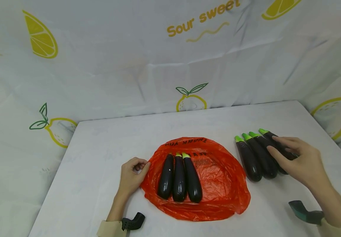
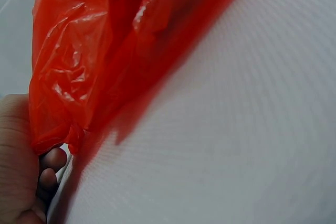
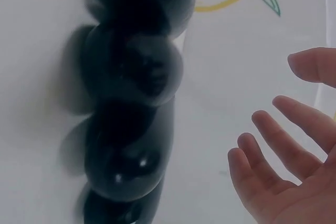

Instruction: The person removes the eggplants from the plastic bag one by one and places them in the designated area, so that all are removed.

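A red plastic bag (image 1: 220, 187) lies spread on the table, its upper side printed with dark lettering. Three dark eggplants (image 1: 179, 179) rest side by side in it, their green tops pointing away from me. At the bag's left edge, my left hand (image 1: 131, 176) pinches the rim between thumb and fingers; the left wrist view shows the red film (image 2: 73, 66) gathered there. My right hand (image 1: 303, 161) hovers over the rightmost of several eggplants (image 1: 248, 161) lying in a row right of the bag. In the right wrist view its fingers (image 3: 291, 156) are spread, apart from the eggplants (image 3: 128, 150).
The white table (image 1: 108, 141) runs back to a pale curtain (image 1: 114, 75) printed with lemons and lettering. A dark curved device (image 1: 133, 222) sits at the left wrist, and a similar device (image 1: 305, 212) at the right wrist.
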Demonstrator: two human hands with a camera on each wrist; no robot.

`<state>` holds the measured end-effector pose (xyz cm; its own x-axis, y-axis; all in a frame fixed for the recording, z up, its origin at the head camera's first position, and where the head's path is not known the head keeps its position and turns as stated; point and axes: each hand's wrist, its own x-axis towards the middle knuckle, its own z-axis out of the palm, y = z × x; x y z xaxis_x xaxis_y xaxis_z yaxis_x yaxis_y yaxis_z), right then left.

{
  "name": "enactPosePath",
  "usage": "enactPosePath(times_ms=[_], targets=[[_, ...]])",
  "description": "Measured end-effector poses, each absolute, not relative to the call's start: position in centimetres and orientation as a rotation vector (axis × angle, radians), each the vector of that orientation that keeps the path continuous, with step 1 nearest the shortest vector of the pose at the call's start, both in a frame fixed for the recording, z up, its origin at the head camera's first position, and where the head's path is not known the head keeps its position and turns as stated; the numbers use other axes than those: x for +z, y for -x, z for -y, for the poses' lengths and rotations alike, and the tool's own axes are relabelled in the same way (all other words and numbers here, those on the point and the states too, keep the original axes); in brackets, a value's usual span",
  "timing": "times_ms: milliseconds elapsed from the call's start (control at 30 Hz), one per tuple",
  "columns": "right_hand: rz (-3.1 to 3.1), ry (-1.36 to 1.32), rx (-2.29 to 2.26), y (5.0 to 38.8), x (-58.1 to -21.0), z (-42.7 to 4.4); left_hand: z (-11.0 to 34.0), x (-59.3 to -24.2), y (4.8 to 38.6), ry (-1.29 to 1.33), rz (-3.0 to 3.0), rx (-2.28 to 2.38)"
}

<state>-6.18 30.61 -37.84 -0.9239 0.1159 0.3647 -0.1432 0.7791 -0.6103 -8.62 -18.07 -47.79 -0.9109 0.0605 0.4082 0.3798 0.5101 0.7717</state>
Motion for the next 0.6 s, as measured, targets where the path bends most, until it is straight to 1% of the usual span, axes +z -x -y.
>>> enactPosePath(times_ms=[167,600], targets=[[2.597,-0.042,0.935,5.9,-37.3,-29.3,18.0,-47.9,8.6,0.366,2.425,-1.360],[2.530,-0.318,0.977,5.2,-37.1,-25.8,18.0,-47.9,8.7,0.355,2.427,-1.356]])
